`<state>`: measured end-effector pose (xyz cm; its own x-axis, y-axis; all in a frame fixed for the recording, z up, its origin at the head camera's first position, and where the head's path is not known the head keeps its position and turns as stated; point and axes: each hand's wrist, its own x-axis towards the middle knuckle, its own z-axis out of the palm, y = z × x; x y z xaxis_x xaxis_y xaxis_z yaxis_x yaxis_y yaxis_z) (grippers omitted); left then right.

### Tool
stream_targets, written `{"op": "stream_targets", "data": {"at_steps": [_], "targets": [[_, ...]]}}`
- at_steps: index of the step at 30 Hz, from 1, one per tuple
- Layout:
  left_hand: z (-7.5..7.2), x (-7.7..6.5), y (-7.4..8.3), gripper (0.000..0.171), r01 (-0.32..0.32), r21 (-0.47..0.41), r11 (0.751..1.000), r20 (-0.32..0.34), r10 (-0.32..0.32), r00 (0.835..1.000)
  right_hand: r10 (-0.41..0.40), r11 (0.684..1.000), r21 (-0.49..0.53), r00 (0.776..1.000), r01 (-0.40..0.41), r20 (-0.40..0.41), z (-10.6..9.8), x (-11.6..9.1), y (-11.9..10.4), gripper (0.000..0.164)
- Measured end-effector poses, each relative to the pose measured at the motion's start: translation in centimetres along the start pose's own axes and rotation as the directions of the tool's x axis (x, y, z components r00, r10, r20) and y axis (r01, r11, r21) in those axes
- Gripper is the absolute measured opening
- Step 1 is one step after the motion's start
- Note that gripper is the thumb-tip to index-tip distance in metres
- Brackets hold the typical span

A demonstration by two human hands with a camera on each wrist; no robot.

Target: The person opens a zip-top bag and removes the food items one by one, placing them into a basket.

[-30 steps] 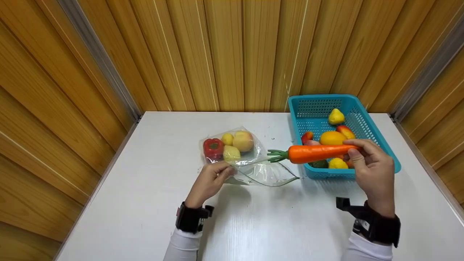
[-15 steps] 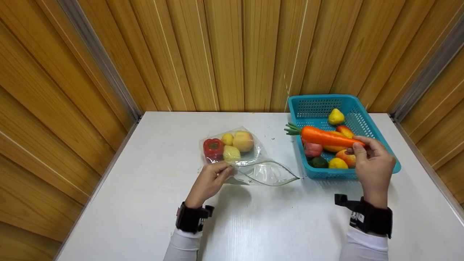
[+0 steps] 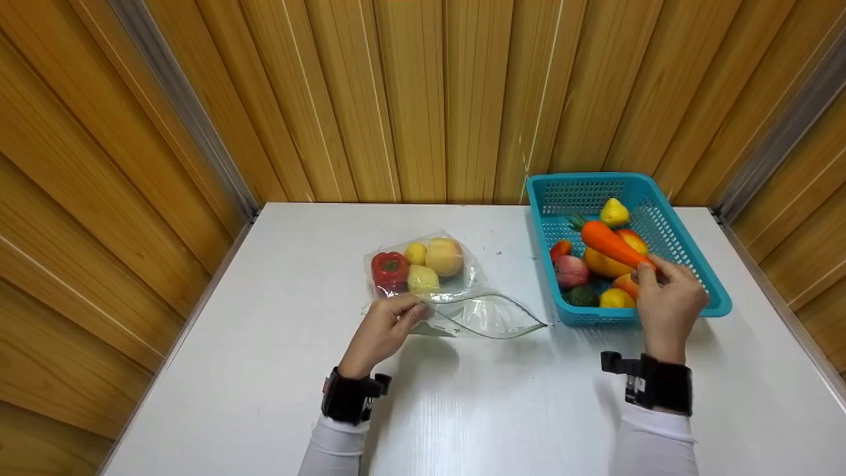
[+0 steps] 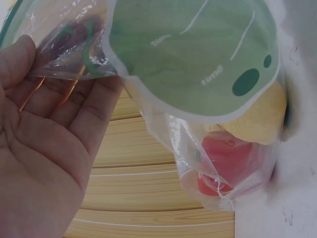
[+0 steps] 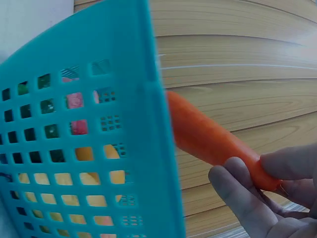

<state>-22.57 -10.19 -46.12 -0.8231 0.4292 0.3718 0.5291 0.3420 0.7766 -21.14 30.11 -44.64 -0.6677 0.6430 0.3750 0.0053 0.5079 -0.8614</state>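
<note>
In the head view my right hand [image 3: 671, 301] pinches the narrow tip of an orange carrot [image 3: 608, 243], whose green top points to the back left over the blue basket [image 3: 595, 319]. The right wrist view shows thumb and fingers on the carrot's [image 5: 213, 136] tip, with the basket wall hiding its far end. My left hand [image 3: 382, 334] pinches the rim of a clear zip bag [image 3: 486, 317], its mouth standing apart. Inside the bag lie a red bell pepper [image 3: 390, 270], a large yellow-red fruit [image 3: 444, 256] and two smaller yellow fruits.
The basket holds several fruits and vegetables, among them a yellow pear [image 3: 615, 213], a pink fruit [image 3: 571, 272], a dark green one [image 3: 581, 296] and a lemon [image 3: 616, 297]. A wood-panelled wall [image 3: 423, 99] stands behind the white table [image 3: 476, 410].
My right hand has carried the carrot from beside the bag's mouth to the right, over the basket, and its green end has swung toward the back. My left hand stays on the bag.
</note>
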Motion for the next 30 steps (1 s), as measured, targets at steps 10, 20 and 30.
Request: {"op": "stream_targets", "data": {"at_steps": [10, 20, 30], "targets": [[0.0, 0.0, 0.0, 0.018, 0.008, -0.025, 1.000, 0.008, -0.008, 1.000, -0.018, 0.995, -0.097, 1.000, 0.019, 0.008, 1.5, 0.0, 0.8, 0.030], [0.0, 0.0, 0.0, 0.018, 0.013, -0.022, 1.000, 0.007, -0.013, 1.000, -0.040, 0.982, -0.180, 0.992, 0.062, 0.123, 2.6, -0.2, 1.5, 0.031], [-0.1, -0.1, 0.0, 0.018, -0.003, 0.002, 1.000, -0.002, 0.003, 1.000, -0.109, 0.948, -0.255, 0.950, 0.188, 0.293, 2.7, -0.4, 1.7, 0.026]]}}
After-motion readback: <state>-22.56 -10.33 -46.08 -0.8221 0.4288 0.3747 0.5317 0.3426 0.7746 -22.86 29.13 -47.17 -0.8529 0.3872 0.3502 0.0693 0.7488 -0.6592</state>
